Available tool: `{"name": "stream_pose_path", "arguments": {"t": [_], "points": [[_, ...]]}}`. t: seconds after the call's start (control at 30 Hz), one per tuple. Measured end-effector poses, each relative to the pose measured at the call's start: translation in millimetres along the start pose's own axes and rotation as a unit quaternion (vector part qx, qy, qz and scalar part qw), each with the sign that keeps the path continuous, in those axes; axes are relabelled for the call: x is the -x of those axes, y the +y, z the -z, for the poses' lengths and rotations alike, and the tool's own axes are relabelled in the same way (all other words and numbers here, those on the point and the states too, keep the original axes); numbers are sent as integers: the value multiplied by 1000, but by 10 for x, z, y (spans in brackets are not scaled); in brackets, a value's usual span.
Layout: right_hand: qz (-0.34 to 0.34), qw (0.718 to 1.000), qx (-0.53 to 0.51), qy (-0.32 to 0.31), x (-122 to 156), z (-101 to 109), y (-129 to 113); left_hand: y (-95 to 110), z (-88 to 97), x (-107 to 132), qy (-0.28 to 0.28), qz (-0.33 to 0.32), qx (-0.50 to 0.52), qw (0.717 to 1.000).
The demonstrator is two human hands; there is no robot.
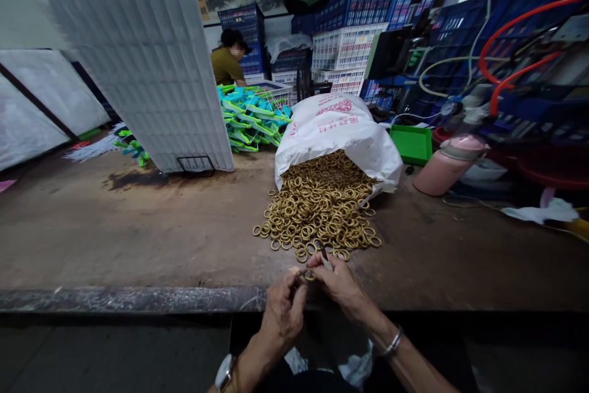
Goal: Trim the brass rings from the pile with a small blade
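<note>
A brass-coloured ring is pinched between my two hands at the table's front edge. My left hand is closed, its thumb and fingertips at the ring's left side. My right hand is closed as well, with fingertips at the ring's right side. From its fingers sticks up a thin tool, dark at the tip and pale lower down; its exact kind is unclear. Just beyond my hands lies a heap of similar rings, spilling from the mouth of a white woven sack with red print.
Left on the wooden table stands a tall white ribbed panel, beside bright green and blue plastic pieces. Toward the right are a green tray, a pink bottle and red hoses. A person works behind, near stacked crates.
</note>
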State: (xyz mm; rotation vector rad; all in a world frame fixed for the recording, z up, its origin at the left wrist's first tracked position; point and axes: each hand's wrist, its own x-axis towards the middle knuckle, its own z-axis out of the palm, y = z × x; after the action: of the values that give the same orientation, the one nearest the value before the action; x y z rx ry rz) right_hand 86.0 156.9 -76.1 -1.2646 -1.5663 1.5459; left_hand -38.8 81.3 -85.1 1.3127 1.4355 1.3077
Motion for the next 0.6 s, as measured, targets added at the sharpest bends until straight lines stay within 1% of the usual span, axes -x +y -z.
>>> {"name": "stream_pose_path", "arguments": {"t": [0.1, 0.17, 0.23, 0.37, 0.5, 0.6], "points": [[-43, 997, -55, -38, 45, -35, -15, -8, 22, -46, -32, -5, 3, 999], [-58, 995, -62, -48, 57, -59, 2, -10, 17, -53, -29, 15, 17, 999], [-44, 997, -42, -41, 55, -81, 27, -9, 9, -54, -16, 42, 32, 998], [12, 999, 25, -26, 27, -111, 49, 17, 3, -61, -4, 84, 70, 994], [12, 997, 64, -29, 13, -133, 23, 52, 7, -53, -24, 178, 121, 976], [11, 997, 64, -36, 20, -154, 3, 67, 18, -28, -39, 211, 163, 963]]}}
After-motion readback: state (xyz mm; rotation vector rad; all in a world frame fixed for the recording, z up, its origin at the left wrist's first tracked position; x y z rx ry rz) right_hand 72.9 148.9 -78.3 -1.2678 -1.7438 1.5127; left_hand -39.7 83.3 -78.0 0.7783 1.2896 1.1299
